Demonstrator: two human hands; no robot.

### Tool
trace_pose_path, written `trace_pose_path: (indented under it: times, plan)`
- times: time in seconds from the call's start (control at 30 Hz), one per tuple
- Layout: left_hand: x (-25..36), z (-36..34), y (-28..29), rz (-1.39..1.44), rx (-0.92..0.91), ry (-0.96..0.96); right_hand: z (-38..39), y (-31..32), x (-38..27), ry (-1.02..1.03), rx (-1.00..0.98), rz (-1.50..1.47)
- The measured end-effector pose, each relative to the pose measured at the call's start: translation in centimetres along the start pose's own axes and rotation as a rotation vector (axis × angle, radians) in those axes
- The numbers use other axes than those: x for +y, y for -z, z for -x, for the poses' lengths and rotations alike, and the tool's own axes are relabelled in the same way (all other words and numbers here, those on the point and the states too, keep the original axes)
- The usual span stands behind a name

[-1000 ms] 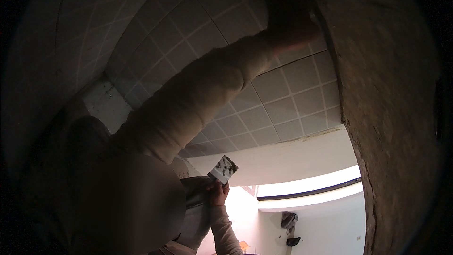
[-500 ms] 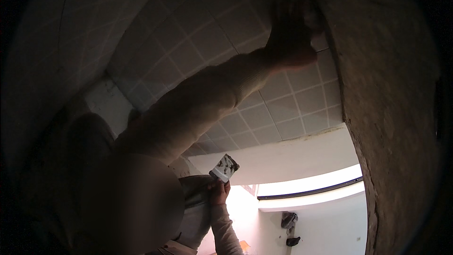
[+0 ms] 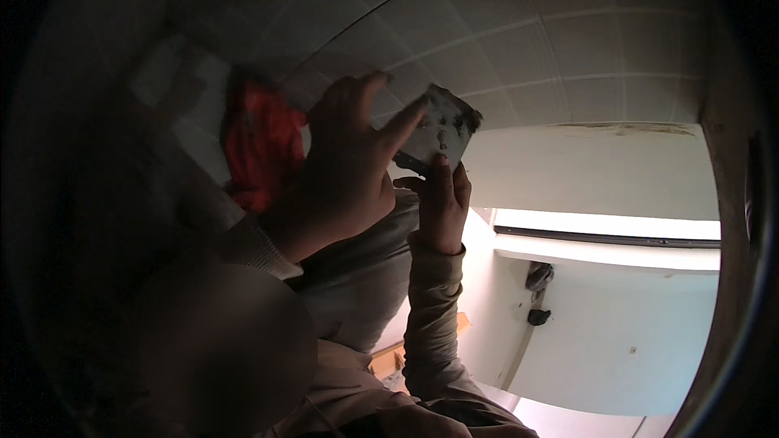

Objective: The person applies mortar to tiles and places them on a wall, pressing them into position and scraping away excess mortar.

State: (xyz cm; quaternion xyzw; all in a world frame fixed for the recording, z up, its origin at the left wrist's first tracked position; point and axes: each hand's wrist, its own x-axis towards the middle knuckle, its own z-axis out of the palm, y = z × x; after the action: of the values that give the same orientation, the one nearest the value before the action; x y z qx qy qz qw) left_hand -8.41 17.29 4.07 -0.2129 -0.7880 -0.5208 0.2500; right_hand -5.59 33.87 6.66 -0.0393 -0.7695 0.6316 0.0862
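My left hand (image 3: 341, 170) reaches from the lower left, fingers apart, with one fingertip over or against a small square whitish plate (image 3: 442, 126) smeared with dark lumps; whether they touch is hard to tell. My right hand (image 3: 442, 207) grips that plate by its lower edge, thumb on its face, its sleeved forearm rising from the lower right. A red cloth or bag (image 3: 260, 142) shows behind my left hand. Grey fabric (image 3: 349, 284), possibly clothing on my leg, lies below both hands.
Dim square tiles (image 3: 568, 49) cover the surface above, bordered by a pale wall band (image 3: 584, 166) and a bright strip with a dark rail (image 3: 600, 239). Two dark items (image 3: 539, 316) sit along a pale wall at right. An orange wooden piece (image 3: 389, 357) shows low in view.
The view has turned. My left hand has come down from the tiles at upper right to the plate, and my right hand has raised the plate. The red cloth now shows.
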Motion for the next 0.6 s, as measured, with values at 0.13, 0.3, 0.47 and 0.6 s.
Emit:
trace_pose_path:
  times: [0.13,0.3,0.47,0.6]
  plan:
    - [-0.8,0.8,-0.6,-0.071,-0.030,-0.079,1.0,-1.2,-0.1,-0.051,-0.070,0.057]
    - [-0.6,1.0,-0.8,-0.095,-0.052,-0.044,1.9,0.5,1.9,0.153,-0.123,0.534]
    - [-0.4,0.7,-0.4,-0.093,-0.113,-0.026,2.1,-0.1,0.8,0.219,-0.126,0.612]
    - [-0.2,0.3,-0.2,-0.084,-0.063,0.006,1.6,-0.8,0.0,0.226,-0.133,0.547]
